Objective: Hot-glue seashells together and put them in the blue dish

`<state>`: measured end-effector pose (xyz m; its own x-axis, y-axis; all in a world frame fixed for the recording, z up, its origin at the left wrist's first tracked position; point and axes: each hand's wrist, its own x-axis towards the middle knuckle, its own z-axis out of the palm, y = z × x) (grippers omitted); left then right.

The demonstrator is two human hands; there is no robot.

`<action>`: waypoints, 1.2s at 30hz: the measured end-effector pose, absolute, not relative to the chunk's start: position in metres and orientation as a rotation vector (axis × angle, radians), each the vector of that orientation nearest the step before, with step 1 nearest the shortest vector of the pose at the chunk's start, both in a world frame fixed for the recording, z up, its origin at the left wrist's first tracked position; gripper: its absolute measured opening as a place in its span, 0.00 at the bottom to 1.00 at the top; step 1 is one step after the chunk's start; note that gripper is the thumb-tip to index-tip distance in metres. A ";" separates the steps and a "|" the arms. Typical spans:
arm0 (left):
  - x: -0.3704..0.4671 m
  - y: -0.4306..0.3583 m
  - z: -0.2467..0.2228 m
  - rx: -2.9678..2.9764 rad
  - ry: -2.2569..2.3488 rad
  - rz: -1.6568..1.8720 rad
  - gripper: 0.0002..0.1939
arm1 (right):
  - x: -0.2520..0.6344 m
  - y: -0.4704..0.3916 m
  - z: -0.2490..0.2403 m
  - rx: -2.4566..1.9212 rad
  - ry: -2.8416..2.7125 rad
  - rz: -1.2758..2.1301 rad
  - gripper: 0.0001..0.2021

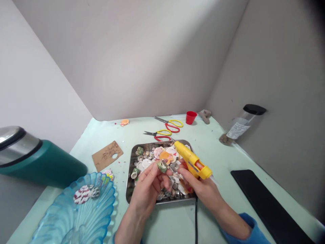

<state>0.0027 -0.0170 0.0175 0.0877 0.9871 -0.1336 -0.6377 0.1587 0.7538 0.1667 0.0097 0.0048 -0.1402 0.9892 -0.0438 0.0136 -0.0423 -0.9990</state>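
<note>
Between the thumb and fingers of my left hand [147,184] is a small green and white shell [162,166], its opening showing. My right hand [200,184] is wrapped round a yellow hot glue gun [190,156], whose nozzle points up and to the left, away from the shell. A black cord [196,220] runs down below the right hand. Under both hands lies a metal tray [128,183] full of mixed shells, among them an orange shell [166,156] and a pink one [157,152]. My hands hide part of the tray's contents.
A blue shell-shaped dish [73,211] holding a few shells and a green bottle [50,162] stand left. A brown card [107,156] lies nearby. Behind are two pairs of scissors [162,133] and a red cup [191,117]. Rightward are a clear jar [241,125] and a black slab [266,203].
</note>
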 end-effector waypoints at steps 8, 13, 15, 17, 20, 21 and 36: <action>0.004 -0.018 0.023 0.518 0.725 1.328 0.18 | 0.166 0.009 0.005 -1.158 -1.320 1.346 0.19; 0.004 -0.018 0.023 0.511 0.698 1.291 0.16 | 0.166 0.010 0.008 -1.173 -1.324 1.337 0.19; 0.005 -0.017 0.024 0.525 0.700 1.259 0.16 | 0.166 0.010 0.008 -1.189 -1.329 1.336 0.20; 0.006 -0.017 0.023 0.562 0.735 1.234 0.18 | 0.166 0.010 0.007 -1.209 -1.342 1.331 0.20; 0.006 -0.016 0.021 0.628 0.784 1.226 0.19 | 0.167 0.010 0.006 -1.223 -1.383 1.332 0.17; 0.006 -0.016 0.019 0.642 0.786 1.231 0.18 | 0.167 0.010 0.006 -1.225 -1.398 1.329 0.16; 0.002 -0.020 0.014 0.642 0.762 1.293 0.14 | 0.170 0.011 -0.005 -1.135 -1.494 1.342 0.12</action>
<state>0.0019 -0.0202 0.0144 0.1023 0.9855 -0.1353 -0.5960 0.1696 0.7849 0.1698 0.0107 -0.0053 -0.2666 0.9638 0.0015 0.1018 0.0297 -0.9944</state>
